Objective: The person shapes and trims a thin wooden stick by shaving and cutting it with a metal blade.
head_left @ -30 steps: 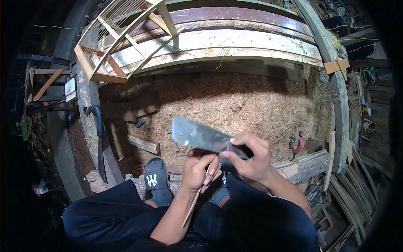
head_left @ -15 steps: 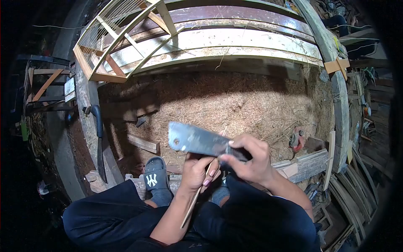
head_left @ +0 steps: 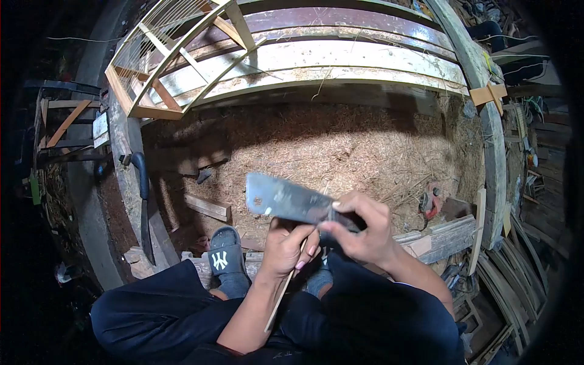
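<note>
A broad metal blade [head_left: 285,197] with a hole near its far end lies across the view above my lap. My right hand [head_left: 363,226] is closed round its handle end, thumb and fingers pinching near the base of the blade. Just below the blade, my left hand [head_left: 288,251] is closed on a thin wooden stick [head_left: 278,302], which slants down toward my left forearm. The stick's upper tip shows just past the blade's lower right part. Where blade and stick cross, I cannot tell whether they touch.
A slatted wooden frame [head_left: 142,112] rests on the pale planks [head_left: 365,56] at the top left. A curved dark-handled knife [head_left: 144,204] lies on the left beam. A red tool [head_left: 432,202] sits at right on shavings. Bent strips [head_left: 505,289] are stacked lower right.
The blade's far end has shifted and tilted slightly, down then back up, in my right hand. My left hand and the stick have barely moved.
</note>
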`<state>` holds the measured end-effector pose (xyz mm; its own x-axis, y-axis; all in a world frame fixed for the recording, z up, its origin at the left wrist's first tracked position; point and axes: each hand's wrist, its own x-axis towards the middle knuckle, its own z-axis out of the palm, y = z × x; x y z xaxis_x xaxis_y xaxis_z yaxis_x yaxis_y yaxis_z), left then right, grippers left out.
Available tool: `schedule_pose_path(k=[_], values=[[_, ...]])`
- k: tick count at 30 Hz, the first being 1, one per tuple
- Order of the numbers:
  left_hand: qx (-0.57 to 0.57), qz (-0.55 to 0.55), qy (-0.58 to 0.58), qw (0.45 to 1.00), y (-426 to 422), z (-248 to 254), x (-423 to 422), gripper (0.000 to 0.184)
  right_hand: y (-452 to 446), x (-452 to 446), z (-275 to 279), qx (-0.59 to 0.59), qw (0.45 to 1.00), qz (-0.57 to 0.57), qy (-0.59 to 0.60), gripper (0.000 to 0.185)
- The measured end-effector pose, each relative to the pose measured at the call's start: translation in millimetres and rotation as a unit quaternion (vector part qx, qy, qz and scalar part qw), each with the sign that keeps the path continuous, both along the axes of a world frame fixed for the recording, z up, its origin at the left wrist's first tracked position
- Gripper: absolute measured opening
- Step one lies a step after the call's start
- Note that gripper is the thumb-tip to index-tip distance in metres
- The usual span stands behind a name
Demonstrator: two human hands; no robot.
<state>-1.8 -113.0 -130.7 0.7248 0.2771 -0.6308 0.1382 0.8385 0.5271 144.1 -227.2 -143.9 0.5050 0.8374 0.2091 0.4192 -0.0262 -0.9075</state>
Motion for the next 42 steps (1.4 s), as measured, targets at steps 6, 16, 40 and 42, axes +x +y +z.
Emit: schedule_pose_path(k=[6,16,40,42], values=[[-0.002,0.001,0.007,1.0,-0.5,-3.5,2.0,0.017,0.3,3.0,-0.5,-0.054,0.998,-0.038,0.009,0.033],[0.043,-0.007,0.036,0.998,-4.6,-3.5,-5.4,0.025,-2.0,-5.2,4.2,-0.007,1.0,-0.004,0.003,0.031],[0.077,-0.082,-0.001,0.994,1.4,-3.6,10.0,0.038,6.9,10.1,-3.3,-0.056,0.917,-0.122,0.375,0.029],[0.09,-0.116,0.015,0.989,1.5,-1.9,13.8,0.039,8.9,11.8,-5.9,-0.091,0.902,-0.129,0.401,0.023]])
